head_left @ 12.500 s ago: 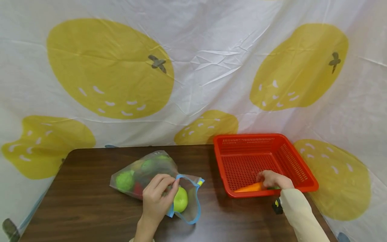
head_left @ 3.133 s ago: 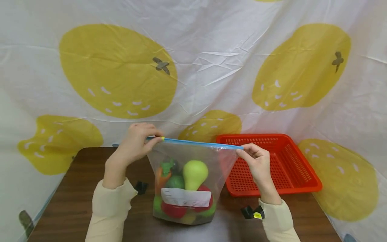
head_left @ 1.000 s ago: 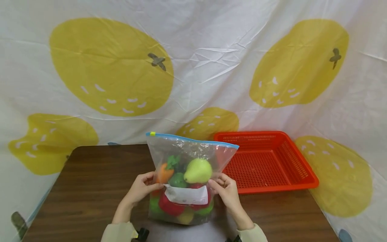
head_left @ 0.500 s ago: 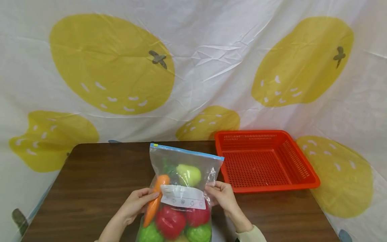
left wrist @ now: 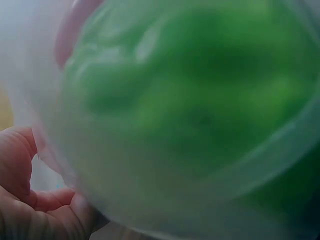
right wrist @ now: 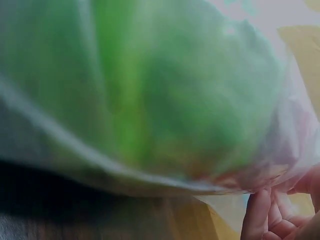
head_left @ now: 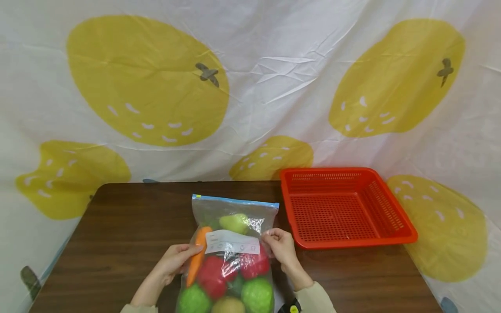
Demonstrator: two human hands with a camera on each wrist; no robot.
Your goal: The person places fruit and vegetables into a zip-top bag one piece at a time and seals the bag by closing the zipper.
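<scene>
A clear slider bag [head_left: 254, 210] full of toy produce lies tilted at the table's front, its blue zip strip [head_left: 235, 200] at the top and the yellow slider [head_left: 198, 196] at the left end. My left hand [head_left: 174, 261] pinches its left side beside a carrot [head_left: 198, 258]. At the right side my right hand [head_left: 282, 248] pinches the plastic. Through the bag show a pear [head_left: 234, 222], red pieces [head_left: 212, 276], leafy green heads [head_left: 257, 295] and a tan round piece [head_left: 228, 305]. Both wrist views are mostly filled by blurred green contents [left wrist: 200, 90].
A red perforated basket [head_left: 289, 208] stands at the back right of the dark wooden table [head_left: 129, 226]. A white curtain [head_left: 274, 104] with yellow fruit prints hangs behind and along the right side.
Loose produce was earlier going into the opened bag from the basket; then the bag stood with its zip strip pinched. Since then both hands moved to its sides, and it has tilted back and come nearer.
</scene>
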